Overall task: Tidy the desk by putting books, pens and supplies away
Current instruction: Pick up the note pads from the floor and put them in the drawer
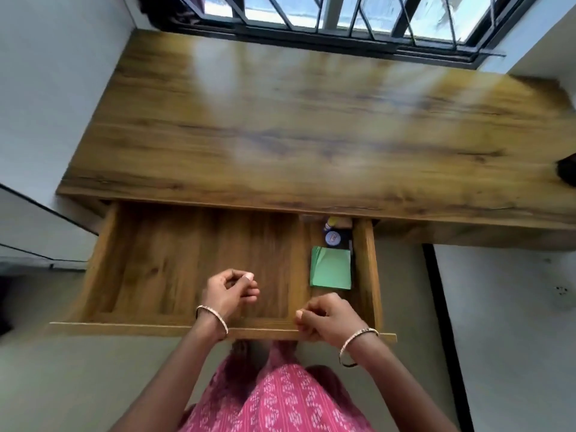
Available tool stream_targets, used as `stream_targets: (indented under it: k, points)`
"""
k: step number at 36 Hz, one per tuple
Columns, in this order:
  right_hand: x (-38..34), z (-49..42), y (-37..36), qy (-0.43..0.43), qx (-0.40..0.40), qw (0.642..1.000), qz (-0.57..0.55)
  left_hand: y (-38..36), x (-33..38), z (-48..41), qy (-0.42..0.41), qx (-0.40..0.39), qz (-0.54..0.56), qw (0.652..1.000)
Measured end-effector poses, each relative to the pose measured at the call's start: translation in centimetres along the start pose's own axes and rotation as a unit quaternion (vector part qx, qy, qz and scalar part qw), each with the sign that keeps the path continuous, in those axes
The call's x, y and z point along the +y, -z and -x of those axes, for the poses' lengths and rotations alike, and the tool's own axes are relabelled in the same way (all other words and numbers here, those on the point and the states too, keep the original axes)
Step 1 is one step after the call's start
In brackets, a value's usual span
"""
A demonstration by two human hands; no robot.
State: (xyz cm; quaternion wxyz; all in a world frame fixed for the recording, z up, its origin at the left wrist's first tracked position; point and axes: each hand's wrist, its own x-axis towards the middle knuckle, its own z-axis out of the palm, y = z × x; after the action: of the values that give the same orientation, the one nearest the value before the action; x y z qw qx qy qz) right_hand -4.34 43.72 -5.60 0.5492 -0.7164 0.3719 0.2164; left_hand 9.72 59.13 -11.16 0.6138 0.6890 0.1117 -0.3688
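The left hand [229, 289] hovers over the wide compartment of the open drawer [103, 263], fingers curled loosely inward with thumb near the fingertips and nothing visible in its grasp. The right hand [324, 318] sits at the drawer's front edge, near the divider between the two compartments, fingers folded into a loose fist; whether it grips the front panel or merely rests against it cannot be told. Each wrist carries a thin bangle [212, 319]. The wide left compartment shows only bare wood. In the narrow right compartment lies a green pad of square notes [331, 269], flat and close to the drawer's right wall. Behind it, toward the desk, stands a small round blue-lidded container [333, 238], and farther back, partly under the desk edge, a small yellow-and-blue item [333, 222] too blurred to identify. The desk [311, 126], a wood-grain top, stretches away to a barred window [336, 17], and its surface reflects the daylight. A dark object [567, 171] shows at the desk's far right edge, cut off by the frame. Below the hands, pink patterned clothing [280, 400] fills the lower middle.
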Motion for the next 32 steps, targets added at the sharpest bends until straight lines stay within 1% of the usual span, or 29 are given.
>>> stream_targets:
  k: [2,5,8,10,12,14,17,19,20,22,24,26,30,32]
  points:
    - [1.0,0.6,-1.3,-0.013,-0.054,0.998,0.012,1.1,0.1,1.6,0.014,-0.019,0.014,1.000]
    - [2.8,0.8,-3.5,-0.031,-0.081,0.996,0.016,2.6,-0.4,3.4,0.036,-0.064,0.007,0.997]
    - [3.6,1.1,-5.7,-0.046,-0.042,0.998,0.005,4.0,-1.3,4.7,0.072,-0.116,0.001,0.991]
    - [3.6,1.3,-7.0,-0.071,-0.019,0.995,-0.062,4.9,-1.6,5.4,0.103,-0.142,-0.004,0.984]
    - [3.6,1.2,-8.0,-0.099,-0.011,0.987,-0.130,5.9,-1.8,5.8,0.136,-0.159,-0.028,0.977]
    - [3.5,1.2,-9.1,-0.126,0.002,0.971,-0.204,7.0,-2.2,6.2,0.171,-0.151,-0.070,0.971]
    - [3.1,1.0,-10.3,-0.143,0.053,0.937,-0.314,8.4,-3.2,6.4,0.206,-0.082,-0.088,0.971]
    - [2.7,1.2,-11.0,-0.146,0.076,0.933,-0.321,9.0,-3.6,6.5,0.194,-0.033,-0.081,0.977]
    - [2.6,1.3,-11.4,-0.144,0.084,0.935,-0.312,9.2,-3.8,6.3,0.186,-0.020,-0.069,0.980]
    - [2.4,1.3,-12.0,-0.135,0.113,0.935,-0.309,9.4,-3.9,6.4,0.174,-0.016,-0.029,0.984]
    - [2.5,1.0,-12.2,-0.128,0.131,0.925,-0.333,9.3,-3.8,6.3,0.165,-0.018,0.001,0.986]
    - [2.3,0.4,-12.2,-0.116,0.133,0.915,-0.363,9.2,-3.7,5.9,0.156,-0.020,0.019,0.987]
    - [1.0,-0.5,-11.6,-0.092,0.132,0.918,-0.363,8.6,-3.2,4.7,0.142,-0.025,0.047,0.989]
    - [0.0,-1.0,-11.1,-0.085,0.128,0.913,-0.378,8.0,-2.7,4.1,0.136,-0.032,0.056,0.989]
